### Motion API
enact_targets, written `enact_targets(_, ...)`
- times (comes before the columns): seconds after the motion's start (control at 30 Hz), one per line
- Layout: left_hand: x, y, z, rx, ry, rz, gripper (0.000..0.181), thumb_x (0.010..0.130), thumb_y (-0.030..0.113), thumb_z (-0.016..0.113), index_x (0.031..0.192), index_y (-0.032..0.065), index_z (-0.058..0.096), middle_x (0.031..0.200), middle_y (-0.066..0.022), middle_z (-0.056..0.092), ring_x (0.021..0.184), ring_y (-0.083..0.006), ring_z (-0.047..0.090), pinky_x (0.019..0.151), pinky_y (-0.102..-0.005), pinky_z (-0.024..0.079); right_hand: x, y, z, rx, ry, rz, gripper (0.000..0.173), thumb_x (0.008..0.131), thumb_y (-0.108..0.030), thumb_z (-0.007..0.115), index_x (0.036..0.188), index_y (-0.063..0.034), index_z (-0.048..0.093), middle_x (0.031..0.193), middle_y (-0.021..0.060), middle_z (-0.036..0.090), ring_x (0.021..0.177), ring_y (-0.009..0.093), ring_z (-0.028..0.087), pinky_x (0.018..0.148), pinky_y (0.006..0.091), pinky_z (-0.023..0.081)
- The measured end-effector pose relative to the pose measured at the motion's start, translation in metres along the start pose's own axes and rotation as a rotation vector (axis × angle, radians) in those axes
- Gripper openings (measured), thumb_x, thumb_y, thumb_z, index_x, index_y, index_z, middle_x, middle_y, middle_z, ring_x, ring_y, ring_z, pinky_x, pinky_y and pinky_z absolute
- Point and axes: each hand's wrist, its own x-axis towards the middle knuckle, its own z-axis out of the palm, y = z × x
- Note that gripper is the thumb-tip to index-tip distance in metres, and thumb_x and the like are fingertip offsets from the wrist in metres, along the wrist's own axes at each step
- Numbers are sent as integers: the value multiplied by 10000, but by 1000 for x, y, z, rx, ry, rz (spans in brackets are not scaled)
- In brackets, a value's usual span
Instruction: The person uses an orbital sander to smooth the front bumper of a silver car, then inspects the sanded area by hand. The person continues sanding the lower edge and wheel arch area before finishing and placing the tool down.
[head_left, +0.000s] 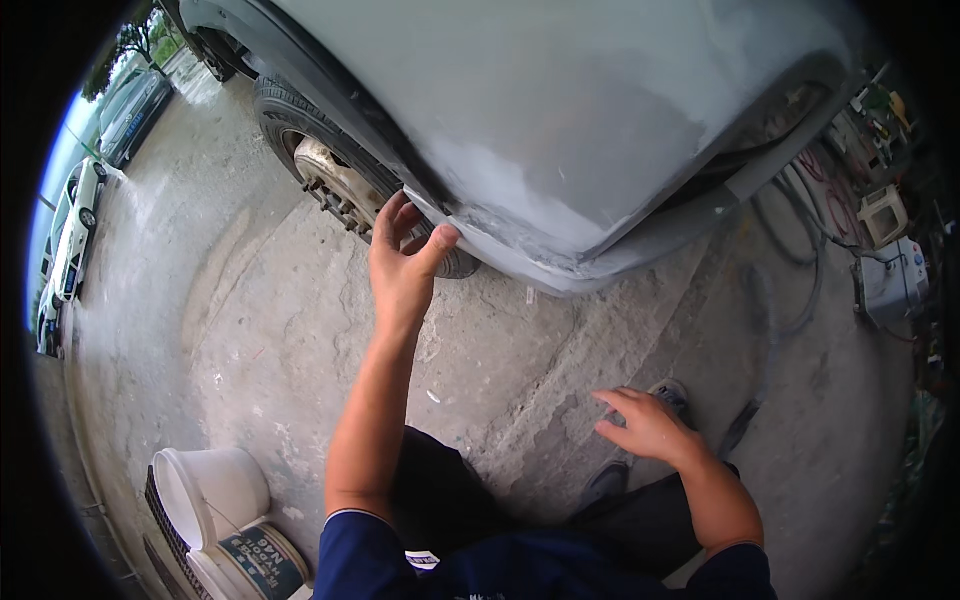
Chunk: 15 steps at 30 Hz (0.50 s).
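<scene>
Dull grey filler and primer patches cover the vehicle's body panel (570, 135) in front of me. My left hand (409, 259) is at the panel's lower left edge, fingers curled behind the edge and thumb on the outer side. Just behind that hand is a wheel with a black tyre (330, 124) and a rusty, pale rim (334, 172). The sill (540, 259) below the panel has a rough, dusty surface. My right hand (645, 424) hangs in the air over the floor, fingers apart, holding nothing.
A white plastic bucket (232, 487) and a labelled pail (262, 562) stand at the lower left, beside a floor grating. Hoses (814, 277) lie on the concrete at the right, near a grey machine (892, 281). Parked cars (135, 116) line the far left.
</scene>
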Motion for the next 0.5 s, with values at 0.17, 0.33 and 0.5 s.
enact_targets(0.17, -1, 14, -3, -31, -129, -8, 783, 896, 220, 801, 1511, -75, 417, 1447, -204, 549, 1261, -255, 597, 1083, -378, 471, 0, -8, 0, -14, -1, -22, 502, 945, -310, 683, 1373, -60, 598, 1302, 204, 660, 1181, 407, 638, 987, 453, 527)
enact_targets(0.33, 21, -8, -19, -415, -162, 70, 780, 954, 216, 721, 1550, -108, 335, 1555, -227, 449, 1452, -286, 425, 1211, -402, 303, -2, -13, -8, 2, -22, 20, 509, 948, -315, 672, 1381, -60, 592, 1310, 202, 656, 1190, 403, 637, 996, 448, 524)
enact_targets(0.5, 26, 10, -13, -313, -166, 101, 939, 915, 231, 784, 1586, -111, 222, 1592, -228, 400, 1475, -313, 399, 1219, -429, 290, -5, -3, -8, -22, -26, 25, 528, 947, -312, 667, 1399, -51, 582, 1322, 198, 654, 1197, 391, 639, 1004, 442, 523)
